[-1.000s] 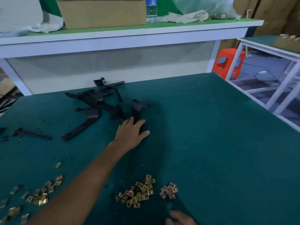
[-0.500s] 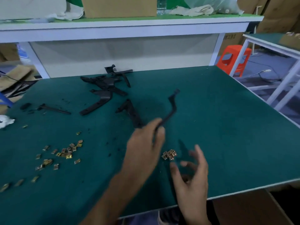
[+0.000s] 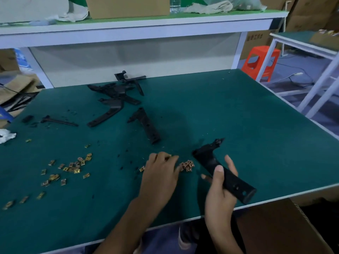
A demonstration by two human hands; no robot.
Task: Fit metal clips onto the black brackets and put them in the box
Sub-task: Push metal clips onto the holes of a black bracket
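At nine o'clock on the bench (image 3: 238, 125) lies a crumpled white rag (image 3: 6, 135), with a thin black rod (image 3: 58, 121) just right of it. At eleven o'clock black brackets (image 3: 117, 92) lie in a tangled heap, and one loose bracket (image 3: 145, 125) lies apart from them toward the middle. Behind the bench a white shelf (image 3: 128, 28) carries a carton (image 3: 128, 6). Off the bench at two o'clock stands an orange stool (image 3: 260, 61). A brown box (image 3: 284, 226) sits below the near edge at five o'clock.

Clips (image 3: 69, 167) are strewn at eight o'clock, and a small pile (image 3: 187, 165) lies between my hands. My left hand (image 3: 161, 173) rests knuckles up, fingers curled down beside that pile; I cannot tell whether it pinches a clip. My right hand (image 3: 220, 195) grips the bracket (image 3: 233, 180), thumb across its flat face, at five o'clock. The bracket's long end juts past the bench edge.

It is a matt black flat bar with holes near the end and a notched, angled head. The clips are small, square, brassy folded metal. The bench top is a dull green mat edged in white.
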